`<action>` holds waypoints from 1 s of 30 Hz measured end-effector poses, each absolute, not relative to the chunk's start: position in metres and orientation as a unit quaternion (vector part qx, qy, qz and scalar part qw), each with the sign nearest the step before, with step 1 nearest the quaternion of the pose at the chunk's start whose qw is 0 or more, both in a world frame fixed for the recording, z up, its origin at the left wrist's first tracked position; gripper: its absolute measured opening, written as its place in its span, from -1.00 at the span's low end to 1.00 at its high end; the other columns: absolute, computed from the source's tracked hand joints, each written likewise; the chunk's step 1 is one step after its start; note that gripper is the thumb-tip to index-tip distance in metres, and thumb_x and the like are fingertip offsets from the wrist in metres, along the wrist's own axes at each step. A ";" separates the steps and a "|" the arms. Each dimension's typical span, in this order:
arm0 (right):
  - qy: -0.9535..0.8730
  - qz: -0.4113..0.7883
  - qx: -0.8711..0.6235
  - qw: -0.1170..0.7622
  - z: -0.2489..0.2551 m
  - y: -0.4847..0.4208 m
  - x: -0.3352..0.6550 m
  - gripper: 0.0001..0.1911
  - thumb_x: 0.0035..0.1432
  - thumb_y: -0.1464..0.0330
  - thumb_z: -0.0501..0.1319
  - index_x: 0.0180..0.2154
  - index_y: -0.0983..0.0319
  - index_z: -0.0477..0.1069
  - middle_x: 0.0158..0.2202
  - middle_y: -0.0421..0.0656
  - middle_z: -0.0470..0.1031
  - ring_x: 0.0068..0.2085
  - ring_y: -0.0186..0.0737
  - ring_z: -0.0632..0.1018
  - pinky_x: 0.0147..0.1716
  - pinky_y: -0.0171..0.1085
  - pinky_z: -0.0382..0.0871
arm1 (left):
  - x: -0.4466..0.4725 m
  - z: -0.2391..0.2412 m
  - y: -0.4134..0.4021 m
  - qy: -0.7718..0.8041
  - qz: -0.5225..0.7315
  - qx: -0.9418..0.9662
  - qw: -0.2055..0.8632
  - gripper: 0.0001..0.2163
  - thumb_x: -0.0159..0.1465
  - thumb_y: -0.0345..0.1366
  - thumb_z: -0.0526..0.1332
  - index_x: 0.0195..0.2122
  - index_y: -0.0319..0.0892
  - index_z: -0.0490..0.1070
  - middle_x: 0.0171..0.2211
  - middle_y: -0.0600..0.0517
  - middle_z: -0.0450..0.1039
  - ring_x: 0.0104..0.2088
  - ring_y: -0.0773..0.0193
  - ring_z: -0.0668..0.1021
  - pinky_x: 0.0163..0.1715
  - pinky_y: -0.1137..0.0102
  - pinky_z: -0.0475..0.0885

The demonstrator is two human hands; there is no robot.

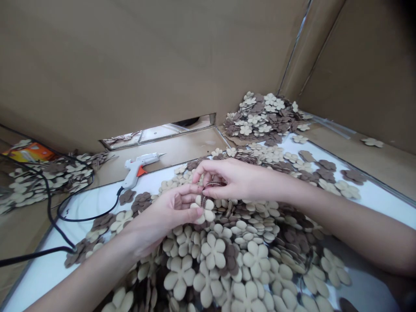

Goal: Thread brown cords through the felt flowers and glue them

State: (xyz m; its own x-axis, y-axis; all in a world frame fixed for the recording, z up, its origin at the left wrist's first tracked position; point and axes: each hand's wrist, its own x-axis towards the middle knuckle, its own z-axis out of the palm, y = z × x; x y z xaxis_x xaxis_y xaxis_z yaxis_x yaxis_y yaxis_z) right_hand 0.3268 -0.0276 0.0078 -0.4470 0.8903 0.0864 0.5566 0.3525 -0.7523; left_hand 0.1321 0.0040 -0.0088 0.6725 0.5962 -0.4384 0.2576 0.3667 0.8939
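Observation:
My left hand (167, 214) holds a cream five-petal flower cutout (206, 210) by its edge, with the fingers curled behind it. My right hand (238, 178) reaches across from the right and pinches thin brown strands (208, 190) that rise from the flower's centre. The strands' lower ends disappear into the flower. Below both hands lies a deep heap of cream and brown flower cutouts (214, 255). The material looks like foam or felt, but I cannot tell which.
A white hot glue gun (139, 167) with an orange trigger lies to the left, its black cord (87, 219) looping across the white board (65, 234). More flower piles lie at the back right (263, 117) and far left (48, 177). Cardboard walls (130, 65) surround the area.

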 end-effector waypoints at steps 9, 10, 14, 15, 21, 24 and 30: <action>-0.793 0.313 -0.463 0.242 0.008 -0.026 0.327 -0.73 0.13 0.45 0.15 -0.09 0.25 0.34 -0.31 -0.19 0.50 -0.30 -0.31 0.49 -0.32 -0.36 0.28 | 0.132 -0.010 0.003 0.386 0.126 0.574 0.711 -0.62 0.09 -0.35 0.34 -0.05 -0.16 0.36 -0.29 0.02 0.52 -0.27 0.27 0.55 -0.27 0.43 0.40; -0.794 0.312 -0.462 0.241 0.008 -0.026 0.327 -0.73 0.13 0.45 0.16 -0.09 0.25 0.34 -0.31 -0.19 0.50 -0.30 -0.30 0.49 -0.32 -0.36 0.28 | 0.133 -0.010 0.003 0.390 0.127 0.576 0.707 -0.61 0.08 -0.35 0.35 -0.05 -0.16 0.35 -0.27 0.01 0.52 -0.27 0.25 0.56 -0.27 0.42 0.40; -0.798 0.311 -0.456 0.242 0.007 -0.027 0.328 -0.74 0.15 0.42 0.16 -0.08 0.24 0.33 -0.28 -0.18 0.51 -0.27 -0.29 0.50 -0.31 -0.35 0.29 | 0.132 -0.009 0.003 0.399 0.127 0.579 0.700 -0.56 0.05 -0.32 0.36 -0.04 -0.17 0.31 -0.29 0.00 0.54 -0.28 0.23 0.56 -0.27 0.39 0.40; -0.799 0.310 -0.455 0.243 0.007 -0.027 0.328 -0.74 0.15 0.42 0.16 -0.08 0.23 0.34 -0.27 -0.17 0.51 -0.27 -0.28 0.50 -0.30 -0.35 0.29 | 0.132 -0.009 0.003 0.400 0.126 0.579 0.699 -0.56 0.05 -0.33 0.36 -0.04 -0.17 0.30 -0.31 0.01 0.54 -0.30 0.23 0.57 -0.26 0.39 0.40; -0.799 0.311 -0.459 0.235 0.006 -0.026 0.326 -0.73 0.11 0.48 0.16 -0.10 0.24 0.35 -0.25 -0.16 0.51 -0.26 -0.28 0.50 -0.30 -0.35 0.29 | 0.132 -0.011 0.005 0.390 0.117 0.572 0.712 -0.51 0.05 -0.38 0.36 0.01 -0.16 0.28 -0.34 0.06 0.52 -0.35 0.29 0.56 -0.31 0.43 0.40; -0.801 0.307 -0.456 0.238 0.006 -0.026 0.326 -0.74 0.12 0.47 0.16 -0.11 0.24 0.35 -0.26 -0.17 0.50 -0.29 -0.30 0.49 -0.32 -0.35 0.28 | 0.131 -0.012 0.007 0.384 0.113 0.572 0.716 -0.49 0.05 -0.36 0.36 0.03 -0.16 0.29 -0.37 0.05 0.52 -0.32 0.24 0.57 -0.26 0.38 0.41; -0.801 0.303 -0.460 0.236 0.008 -0.026 0.328 -0.77 0.14 0.42 0.16 -0.11 0.23 0.36 -0.33 -0.20 0.50 -0.37 -0.33 0.47 -0.38 -0.37 0.25 | 0.128 -0.013 0.011 0.385 0.090 0.568 0.722 -0.46 0.05 -0.31 0.37 0.06 -0.16 0.26 -0.34 0.00 0.56 -0.30 0.21 0.58 -0.19 0.34 0.41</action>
